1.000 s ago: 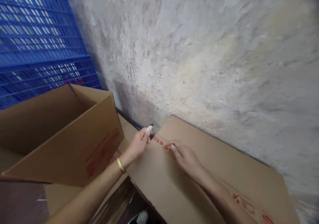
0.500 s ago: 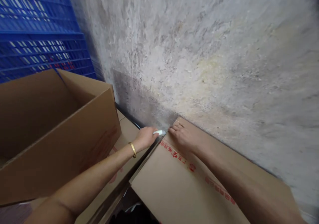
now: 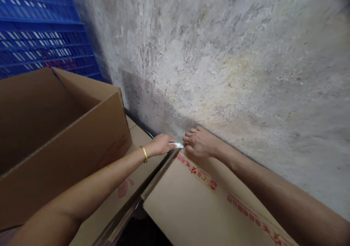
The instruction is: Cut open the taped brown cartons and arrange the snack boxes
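My left hand (image 3: 162,144), with a gold bracelet at its wrist, is closed on a small whitish strip-like object (image 3: 178,145). That object points right, to the far corner of a closed cardboard box (image 3: 186,202) with red print. Whether it is a tool or a piece of tape cannot be made out. At the same corner, by the wall, my right hand (image 3: 198,142) rests with its fingers curled at the box's top edge. Its fingertips are close to the end of the whitish object. What they hold, if anything, is hidden.
An open cardboard box (image 3: 90,136) stands at the left on flat cardboard (image 3: 133,138). Behind it are stacked blue plastic crates (image 3: 41,38). A rough grey wall (image 3: 218,56) borders the closed box. Between the cardboard pieces lies a dark gap (image 3: 142,227).
My right hand has curled its fingers more and shifted slightly towards the wall at the box corner. My left hand stays at the corner with the whitish object. The view has shifted slightly.
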Action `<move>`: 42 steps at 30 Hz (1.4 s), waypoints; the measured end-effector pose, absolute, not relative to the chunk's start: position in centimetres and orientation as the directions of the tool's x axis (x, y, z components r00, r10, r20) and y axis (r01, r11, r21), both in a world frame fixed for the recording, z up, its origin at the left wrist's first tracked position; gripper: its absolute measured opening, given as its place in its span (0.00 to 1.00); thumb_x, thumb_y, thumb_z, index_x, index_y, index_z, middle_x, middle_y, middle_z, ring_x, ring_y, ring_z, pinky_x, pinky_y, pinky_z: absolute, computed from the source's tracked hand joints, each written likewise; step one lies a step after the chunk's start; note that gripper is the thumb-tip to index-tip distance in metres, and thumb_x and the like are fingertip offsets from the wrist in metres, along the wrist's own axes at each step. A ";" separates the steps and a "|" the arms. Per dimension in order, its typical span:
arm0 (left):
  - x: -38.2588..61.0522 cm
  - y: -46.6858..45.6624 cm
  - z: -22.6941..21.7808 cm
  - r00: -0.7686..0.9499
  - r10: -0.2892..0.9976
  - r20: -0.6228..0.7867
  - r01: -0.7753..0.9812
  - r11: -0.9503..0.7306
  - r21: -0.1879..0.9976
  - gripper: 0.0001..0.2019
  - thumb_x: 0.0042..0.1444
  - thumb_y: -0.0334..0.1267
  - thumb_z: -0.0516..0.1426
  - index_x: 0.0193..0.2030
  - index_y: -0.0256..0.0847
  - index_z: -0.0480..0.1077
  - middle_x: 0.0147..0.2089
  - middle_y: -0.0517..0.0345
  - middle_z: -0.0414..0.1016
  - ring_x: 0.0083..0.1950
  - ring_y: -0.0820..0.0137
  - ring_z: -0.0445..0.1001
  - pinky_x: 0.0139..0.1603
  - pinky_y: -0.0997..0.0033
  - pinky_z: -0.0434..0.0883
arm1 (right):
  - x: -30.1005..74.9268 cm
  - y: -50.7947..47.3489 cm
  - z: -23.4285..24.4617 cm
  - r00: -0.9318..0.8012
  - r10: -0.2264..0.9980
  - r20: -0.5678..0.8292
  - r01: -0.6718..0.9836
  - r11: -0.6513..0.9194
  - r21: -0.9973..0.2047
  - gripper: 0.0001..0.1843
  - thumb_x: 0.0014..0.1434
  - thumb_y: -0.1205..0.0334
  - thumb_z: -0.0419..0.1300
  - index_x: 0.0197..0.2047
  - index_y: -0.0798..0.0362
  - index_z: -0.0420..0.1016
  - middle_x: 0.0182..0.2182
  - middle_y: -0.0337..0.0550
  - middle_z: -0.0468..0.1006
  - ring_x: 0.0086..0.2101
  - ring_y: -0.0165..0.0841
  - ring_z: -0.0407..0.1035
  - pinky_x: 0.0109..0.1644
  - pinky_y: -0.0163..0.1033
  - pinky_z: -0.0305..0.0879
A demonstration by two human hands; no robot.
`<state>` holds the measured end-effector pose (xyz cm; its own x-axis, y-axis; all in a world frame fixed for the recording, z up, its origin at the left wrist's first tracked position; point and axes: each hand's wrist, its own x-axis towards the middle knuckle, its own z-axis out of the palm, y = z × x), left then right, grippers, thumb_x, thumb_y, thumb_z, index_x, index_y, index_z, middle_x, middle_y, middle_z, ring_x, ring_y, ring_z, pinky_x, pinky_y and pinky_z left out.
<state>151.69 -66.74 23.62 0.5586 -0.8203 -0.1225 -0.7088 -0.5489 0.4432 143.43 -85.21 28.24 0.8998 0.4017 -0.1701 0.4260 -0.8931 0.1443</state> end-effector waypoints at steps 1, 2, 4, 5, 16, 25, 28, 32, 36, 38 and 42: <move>151.8 -66.8 23.6 0.543 -0.828 -0.136 -0.707 -0.539 0.459 0.13 0.61 0.42 0.54 0.43 0.43 0.79 0.35 0.55 0.81 0.36 0.66 0.75 0.33 0.73 0.61 | 143.6 -85.3 28.2 0.896 0.406 -0.179 0.432 -0.891 0.141 0.10 0.64 0.61 0.52 0.35 0.52 0.73 0.35 0.46 0.77 0.39 0.38 0.65 0.41 0.43 0.50; 151.8 -66.7 23.7 0.531 -0.836 -0.143 -0.711 -0.530 0.462 0.13 0.61 0.41 0.54 0.43 0.43 0.79 0.35 0.56 0.80 0.35 0.67 0.74 0.33 0.74 0.60 | 143.8 -85.3 28.1 0.892 0.410 -0.187 0.437 -0.889 0.135 0.11 0.64 0.60 0.51 0.35 0.52 0.73 0.35 0.46 0.77 0.38 0.38 0.66 0.40 0.43 0.49; 151.6 -66.4 24.0 0.512 -0.846 -0.145 -0.734 -0.519 0.439 0.13 0.61 0.40 0.54 0.43 0.43 0.79 0.35 0.56 0.80 0.35 0.67 0.74 0.32 0.74 0.59 | 144.2 -85.5 27.9 0.890 0.412 -0.196 0.438 -0.892 0.114 0.13 0.66 0.59 0.50 0.34 0.51 0.73 0.34 0.45 0.77 0.38 0.37 0.66 0.39 0.42 0.49; 151.5 -66.2 24.1 0.503 -0.851 -0.150 -0.745 -0.515 0.425 0.13 0.61 0.40 0.53 0.43 0.43 0.79 0.35 0.56 0.80 0.35 0.67 0.73 0.32 0.74 0.58 | 144.3 -85.6 27.8 0.891 0.410 -0.196 0.434 -0.896 0.099 0.15 0.67 0.58 0.49 0.34 0.51 0.74 0.34 0.44 0.77 0.38 0.37 0.66 0.40 0.42 0.49; 150.7 -65.9 24.4 0.416 -0.900 -0.127 -0.782 -0.426 0.455 0.10 0.61 0.38 0.55 0.32 0.42 0.75 0.31 0.55 0.77 0.35 0.64 0.74 0.35 0.71 0.62 | 144.2 -84.9 27.1 0.913 0.337 -0.228 0.343 -0.939 -0.015 0.14 0.64 0.59 0.52 0.31 0.52 0.75 0.35 0.44 0.77 0.40 0.36 0.66 0.43 0.42 0.51; 147.8 -60.2 26.3 0.388 -0.859 -0.333 -0.555 -0.506 0.660 0.10 0.58 0.37 0.53 0.30 0.42 0.74 0.20 0.63 0.66 0.21 0.73 0.61 0.25 0.74 0.55 | 144.2 -85.4 25.6 0.930 0.305 -0.204 0.273 -0.947 -0.168 0.17 0.66 0.61 0.50 0.28 0.53 0.73 0.33 0.46 0.74 0.39 0.36 0.63 0.46 0.42 0.54; 147.7 -58.4 26.3 0.354 -0.835 -0.421 -0.399 -0.542 0.739 0.09 0.56 0.40 0.55 0.28 0.42 0.72 0.21 0.63 0.66 0.20 0.74 0.61 0.23 0.74 0.55 | 144.1 -85.8 25.3 0.917 0.351 -0.187 0.308 -0.924 -0.226 0.18 0.66 0.60 0.51 0.26 0.54 0.73 0.32 0.45 0.73 0.38 0.35 0.63 0.49 0.43 0.55; 147.8 -56.0 25.4 0.545 -0.670 -0.505 -0.049 -0.626 0.778 0.15 0.55 0.52 0.55 0.31 0.42 0.68 0.24 0.63 0.66 0.20 0.73 0.63 0.20 0.75 0.57 | 142.5 -86.4 25.2 0.967 0.254 0.022 0.238 -0.872 -0.427 0.15 0.64 0.63 0.51 0.29 0.54 0.74 0.35 0.47 0.74 0.40 0.36 0.66 0.51 0.43 0.60; 146.4 -58.0 25.5 0.787 -0.522 -0.329 0.122 -0.391 0.912 0.14 0.58 0.49 0.50 0.29 0.42 0.60 0.25 0.65 0.64 0.22 0.77 0.60 0.24 0.78 0.60 | 138.7 -85.0 25.6 0.970 -0.100 0.220 0.078 -0.731 -0.678 0.14 0.64 0.58 0.50 0.38 0.53 0.75 0.42 0.50 0.74 0.46 0.39 0.68 0.55 0.47 0.63; 144.7 -61.2 26.1 0.772 -0.575 -0.271 0.115 -0.293 0.949 0.11 0.60 0.45 0.49 0.32 0.41 0.61 0.26 0.65 0.64 0.24 0.77 0.59 0.27 0.77 0.61 | 136.6 -82.9 25.8 0.971 -0.190 0.147 0.014 -0.565 -0.825 0.18 0.64 0.48 0.52 0.40 0.52 0.75 0.43 0.50 0.75 0.46 0.40 0.69 0.54 0.48 0.65; 141.0 -67.4 27.6 0.646 -0.762 -0.048 -0.188 -0.221 0.957 0.09 0.62 0.38 0.47 0.36 0.40 0.66 0.35 0.56 0.72 0.36 0.70 0.69 0.40 0.70 0.68 | 133.7 -78.9 25.5 0.941 -0.310 -0.136 -0.125 0.056 -0.991 0.34 0.56 0.29 0.53 0.45 0.52 0.74 0.47 0.51 0.77 0.47 0.43 0.72 0.49 0.47 0.71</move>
